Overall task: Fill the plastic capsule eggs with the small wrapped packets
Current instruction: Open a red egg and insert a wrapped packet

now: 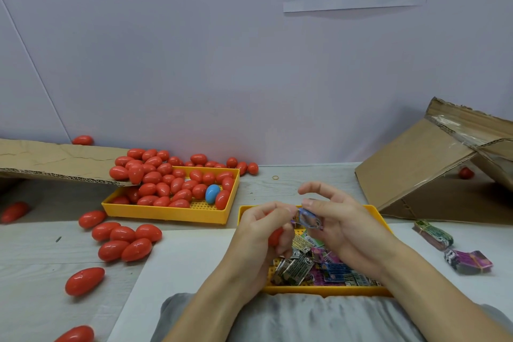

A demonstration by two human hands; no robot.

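Observation:
My left hand (pixel 261 226) grips a red capsule egg (pixel 275 236), mostly hidden inside the fingers. My right hand (pixel 337 219) pinches a small blue and purple wrapped packet (pixel 309 218) right beside that egg. Both hands hover over a yellow tray (pixel 381 223) holding several loose packets (pixel 311 266). A second yellow tray (pixel 166 212) further left is piled with red eggs (pixel 163 183) and one blue egg (pixel 212 193).
Loose red eggs (pixel 122 241) lie on the table to the left. A cardboard flap (pixel 55 159) slopes at far left and an open cardboard box (pixel 433 164) at right. Two banded packet bundles (pixel 469 261) lie near the right edge. A rubber band (pixel 275 177) lies by the wall.

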